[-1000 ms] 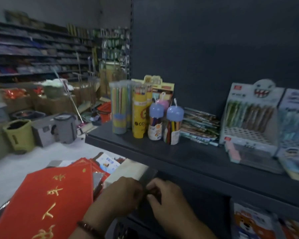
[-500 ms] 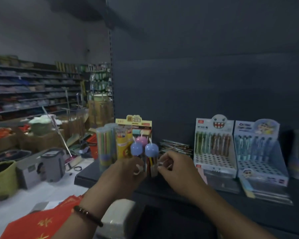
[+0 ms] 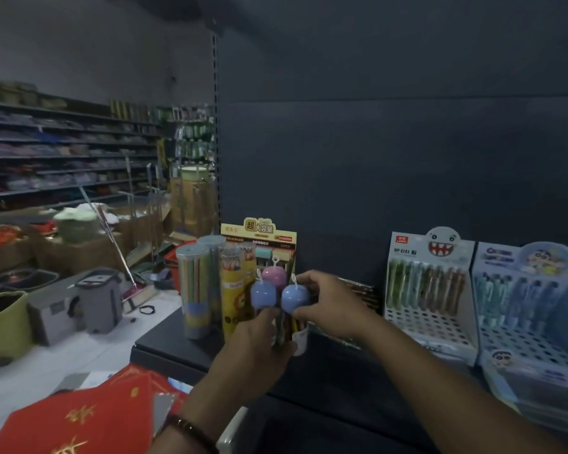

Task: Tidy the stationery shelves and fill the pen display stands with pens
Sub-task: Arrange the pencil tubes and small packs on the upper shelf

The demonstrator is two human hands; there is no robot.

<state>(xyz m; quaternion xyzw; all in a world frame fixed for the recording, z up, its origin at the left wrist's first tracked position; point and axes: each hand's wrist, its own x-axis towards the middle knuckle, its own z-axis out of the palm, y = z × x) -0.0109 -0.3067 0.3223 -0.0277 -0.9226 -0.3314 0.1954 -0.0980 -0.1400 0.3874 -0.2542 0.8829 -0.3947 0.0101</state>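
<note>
The left tube (image 3: 263, 294) and right tube (image 3: 295, 298), both blue-capped, stand side by side at the front of the shelf (image 3: 164, 345), long axes vertical.

- The left hand (image 3: 253, 345) lies at 6 o'clock from the left tube. Its fingers are curled round the body below the cap.
- The right hand (image 3: 332, 299) lies at 3 o'clock from the right tube. Its fingers and thumb are curled round the cap.

Each hand is nearer its own tube. The pen stand (image 3: 430, 309) lies at 3 o'clock, well apart.
</note>
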